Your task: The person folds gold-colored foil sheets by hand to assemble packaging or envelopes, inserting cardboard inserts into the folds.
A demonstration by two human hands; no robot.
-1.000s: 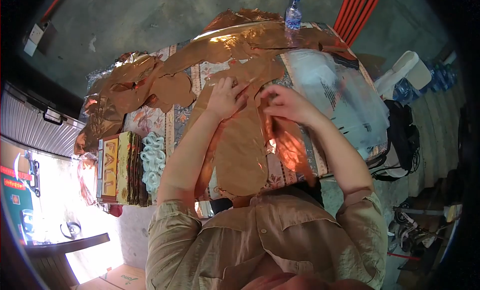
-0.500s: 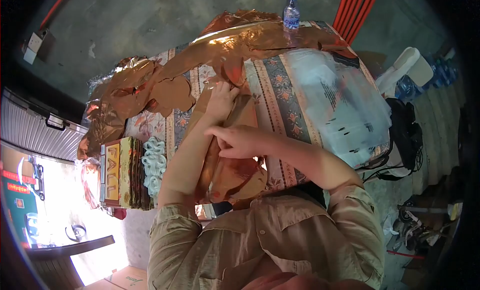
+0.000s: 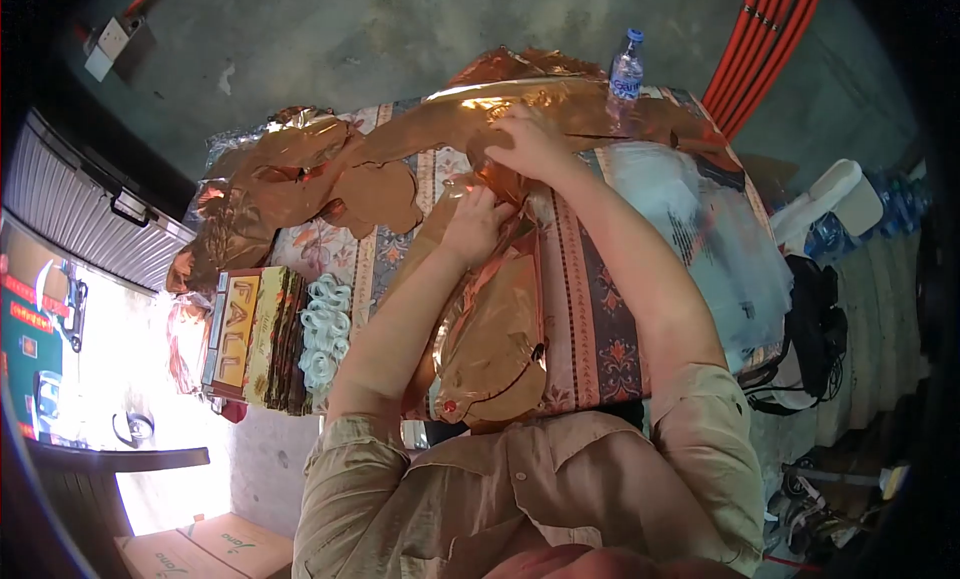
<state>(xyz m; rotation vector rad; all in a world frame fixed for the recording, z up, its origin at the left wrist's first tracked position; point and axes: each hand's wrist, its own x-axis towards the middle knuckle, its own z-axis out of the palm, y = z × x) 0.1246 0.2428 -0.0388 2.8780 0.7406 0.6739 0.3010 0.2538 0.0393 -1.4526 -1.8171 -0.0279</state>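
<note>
My left hand [image 3: 476, 226] has its bent fingers on the upper end of a folded copper-coloured foil piece [image 3: 497, 344], near the table's middle. This foil stretches down to the front edge, with a small red spot at its lower left. Just above and to the right, my right hand [image 3: 532, 149] reaches over a narrow foil part, thumb and fingers apart. Its fingertips are beside or on the long shiny foil sheet [image 3: 420, 129] across the back of the table. Whether they touch it is unclear.
A water bottle [image 3: 626, 69] stands at the back. Clear plastic bags [image 3: 700, 239] lie at the right. White rings [image 3: 325, 331] and a stack of FALL packs [image 3: 250, 334] sit at the left front. More foil [image 3: 240, 194] covers the left side of the patterned tablecloth [image 3: 612, 329].
My right hand has moved from beside my left wrist up and away to the back foil, and its fingers have spread. My left hand stays on the foil. The view has shifted slightly.
</note>
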